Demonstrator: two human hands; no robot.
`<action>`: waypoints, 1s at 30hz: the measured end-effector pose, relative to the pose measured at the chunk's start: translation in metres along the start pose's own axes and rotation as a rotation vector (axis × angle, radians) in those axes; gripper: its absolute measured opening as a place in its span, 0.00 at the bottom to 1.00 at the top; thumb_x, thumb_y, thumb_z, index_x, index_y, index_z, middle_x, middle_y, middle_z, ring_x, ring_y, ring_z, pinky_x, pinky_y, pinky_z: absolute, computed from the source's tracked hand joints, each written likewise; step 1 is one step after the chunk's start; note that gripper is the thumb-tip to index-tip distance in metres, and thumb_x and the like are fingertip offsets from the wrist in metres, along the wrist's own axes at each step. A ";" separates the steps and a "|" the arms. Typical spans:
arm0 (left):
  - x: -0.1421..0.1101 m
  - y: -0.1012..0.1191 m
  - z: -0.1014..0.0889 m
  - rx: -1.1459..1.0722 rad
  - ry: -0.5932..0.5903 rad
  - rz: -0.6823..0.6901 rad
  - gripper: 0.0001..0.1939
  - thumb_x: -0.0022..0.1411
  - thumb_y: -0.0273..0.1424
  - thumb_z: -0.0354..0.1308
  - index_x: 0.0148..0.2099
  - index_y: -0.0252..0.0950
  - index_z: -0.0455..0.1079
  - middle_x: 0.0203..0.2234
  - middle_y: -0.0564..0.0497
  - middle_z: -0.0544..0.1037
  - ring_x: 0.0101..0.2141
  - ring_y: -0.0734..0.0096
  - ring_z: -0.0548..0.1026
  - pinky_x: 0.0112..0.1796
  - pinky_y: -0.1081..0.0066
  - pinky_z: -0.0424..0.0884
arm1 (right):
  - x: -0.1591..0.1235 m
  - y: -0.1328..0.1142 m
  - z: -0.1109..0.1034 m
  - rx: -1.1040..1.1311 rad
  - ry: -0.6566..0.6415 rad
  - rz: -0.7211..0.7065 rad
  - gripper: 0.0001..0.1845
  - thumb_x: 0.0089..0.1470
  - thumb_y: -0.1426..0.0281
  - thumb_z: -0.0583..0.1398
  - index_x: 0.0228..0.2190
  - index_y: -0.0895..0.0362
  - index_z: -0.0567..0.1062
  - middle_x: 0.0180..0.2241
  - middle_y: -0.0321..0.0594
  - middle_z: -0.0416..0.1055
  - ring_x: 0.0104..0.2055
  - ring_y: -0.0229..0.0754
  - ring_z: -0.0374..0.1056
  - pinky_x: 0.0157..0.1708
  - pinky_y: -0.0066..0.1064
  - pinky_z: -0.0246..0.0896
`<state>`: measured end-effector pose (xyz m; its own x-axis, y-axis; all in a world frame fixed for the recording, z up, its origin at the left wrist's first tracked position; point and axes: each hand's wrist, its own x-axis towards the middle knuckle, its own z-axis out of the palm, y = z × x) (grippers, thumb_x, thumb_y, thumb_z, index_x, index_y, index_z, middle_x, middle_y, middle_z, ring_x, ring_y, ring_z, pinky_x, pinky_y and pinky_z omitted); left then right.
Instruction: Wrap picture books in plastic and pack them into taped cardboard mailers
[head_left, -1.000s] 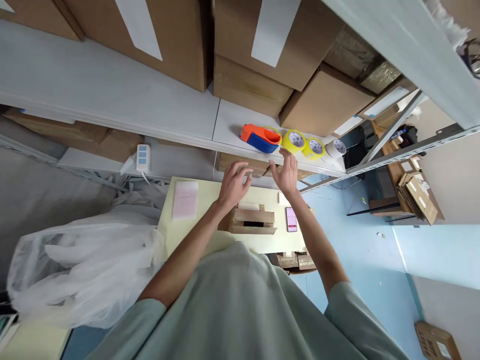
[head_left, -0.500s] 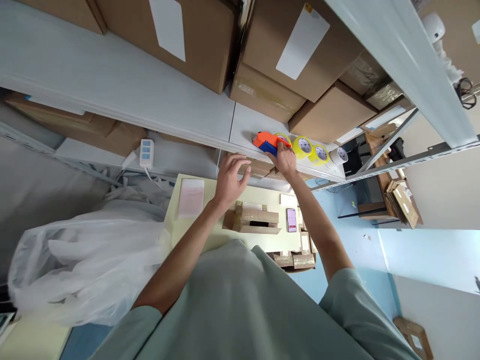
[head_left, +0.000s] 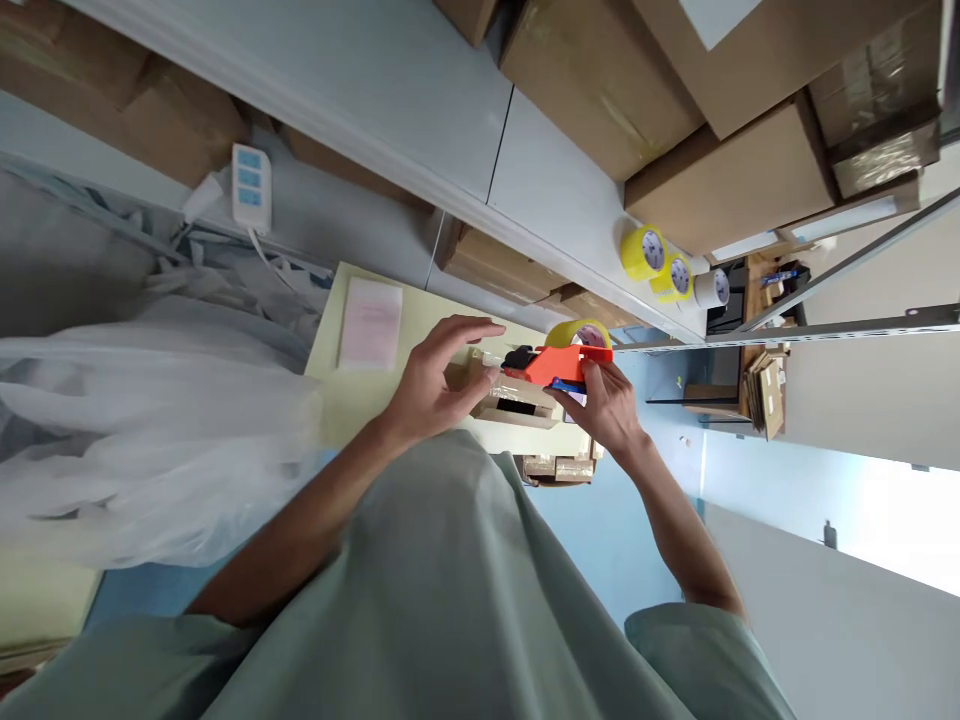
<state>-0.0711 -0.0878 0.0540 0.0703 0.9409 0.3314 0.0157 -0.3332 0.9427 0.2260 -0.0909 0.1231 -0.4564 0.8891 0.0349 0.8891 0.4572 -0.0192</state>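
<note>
My right hand (head_left: 609,405) is closed around an orange and blue tape dispenser (head_left: 551,366), which carries a yellow roll of tape (head_left: 574,331). The dispenser is in the air above the pale yellow table, its dark front end pointing left. Close to that end, my left hand (head_left: 442,378) is open, thumb and fingers apart, with nothing between them. Below both hands a small cardboard box (head_left: 510,412) rests on the table (head_left: 352,395), partly hidden by the dispenser and my fingers. A phone behind my right hand is mostly covered.
Yellow tape rolls (head_left: 643,252) and a white roll (head_left: 711,289) stand on the grey shelf (head_left: 555,215), before large cartons (head_left: 731,180). A power strip (head_left: 251,188) is on the lower shelf at left. White plastic sheeting (head_left: 150,430) bulges beside the table, where a pinkish paper pad (head_left: 371,325) lies.
My right hand has lifted the tape dispenser off the shelf and brought it down over the table. My left hand has moved left and lower, still open. The view has shifted.
</note>
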 end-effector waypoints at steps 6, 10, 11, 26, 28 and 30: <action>-0.012 -0.001 -0.004 0.014 -0.098 -0.022 0.13 0.72 0.37 0.63 0.56 0.44 0.80 0.51 0.48 0.85 0.53 0.56 0.82 0.57 0.53 0.80 | -0.018 -0.013 -0.011 0.037 -0.125 -0.071 0.23 0.76 0.45 0.57 0.48 0.52 0.75 0.35 0.47 0.81 0.40 0.57 0.80 0.43 0.49 0.80; -0.019 -0.006 -0.001 -0.036 -0.149 -0.075 0.09 0.72 0.38 0.64 0.51 0.44 0.80 0.47 0.48 0.85 0.49 0.58 0.82 0.53 0.56 0.80 | -0.022 -0.015 -0.015 0.061 -0.155 -0.138 0.24 0.75 0.44 0.58 0.51 0.52 0.75 0.39 0.50 0.83 0.45 0.57 0.81 0.45 0.49 0.81; -0.022 -0.007 0.000 -0.057 -0.161 -0.095 0.09 0.72 0.39 0.64 0.50 0.44 0.80 0.46 0.48 0.85 0.48 0.59 0.82 0.52 0.58 0.80 | -0.023 -0.016 -0.016 0.073 -0.166 -0.151 0.25 0.75 0.44 0.59 0.52 0.52 0.74 0.40 0.50 0.83 0.45 0.57 0.82 0.45 0.49 0.81; -0.046 -0.024 0.010 -0.263 -0.245 -0.477 0.20 0.67 0.52 0.67 0.41 0.40 0.81 0.37 0.48 0.84 0.39 0.61 0.79 0.42 0.63 0.76 | -0.017 -0.029 -0.024 0.147 -0.461 -0.051 0.35 0.67 0.36 0.63 0.54 0.53 0.79 0.43 0.48 0.85 0.39 0.53 0.81 0.40 0.42 0.76; -0.048 -0.032 0.013 -0.320 -0.269 -0.562 0.23 0.66 0.54 0.68 0.41 0.38 0.81 0.36 0.48 0.84 0.38 0.61 0.80 0.41 0.63 0.77 | -0.012 -0.035 -0.025 0.165 -0.552 0.039 0.35 0.68 0.34 0.61 0.51 0.52 0.80 0.38 0.45 0.85 0.34 0.49 0.79 0.36 0.39 0.72; -0.053 -0.043 0.021 -0.380 -0.267 -0.647 0.25 0.64 0.56 0.70 0.40 0.38 0.81 0.35 0.48 0.83 0.38 0.60 0.81 0.41 0.62 0.78 | -0.007 -0.040 -0.025 0.158 -0.638 0.144 0.35 0.69 0.34 0.58 0.44 0.52 0.81 0.31 0.41 0.81 0.30 0.46 0.76 0.31 0.36 0.66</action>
<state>-0.0546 -0.1247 -0.0048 0.4009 0.8781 -0.2613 -0.2025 0.3630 0.9095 0.1948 -0.1162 0.1485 -0.3069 0.7583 -0.5752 0.9492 0.2877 -0.1272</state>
